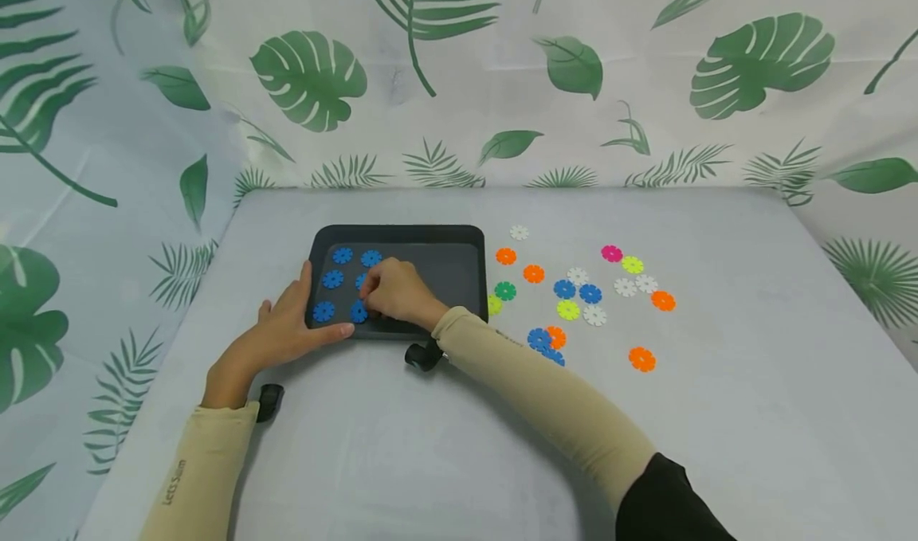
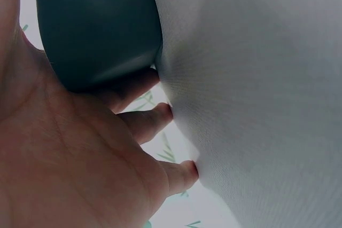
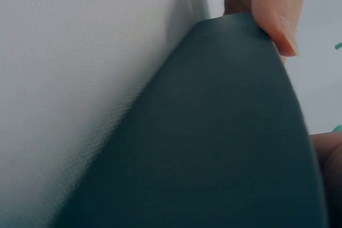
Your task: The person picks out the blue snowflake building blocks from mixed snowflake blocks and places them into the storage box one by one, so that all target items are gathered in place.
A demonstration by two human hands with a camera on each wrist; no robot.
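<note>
A dark baking tray [image 1: 448,278] lies on the table, with several blue notched plastic discs [image 1: 333,279] in rows on its left side. My left hand [image 1: 283,330] holds the tray's near left corner, thumb along the front rim and fingers down the left side. In the left wrist view, fingertips [image 2: 157,116] touch the table beside the tray wall. Over the tray, my right hand [image 1: 398,292] has curled fingers and pinches a blue disc [image 1: 358,311] in the front row. That hand partly covers another blue disc behind it. Only the tray's outer wall [image 3: 214,121] shows in the right wrist view.
Loose discs lie right of the tray: orange [image 1: 534,273], white [image 1: 594,315], green [image 1: 505,291], yellow [image 1: 568,310], pink [image 1: 612,253] and blue [image 1: 590,293]. Some overlap near the right forearm [image 1: 531,366]. A leaf-print cloth [image 1: 459,143] hangs behind the table.
</note>
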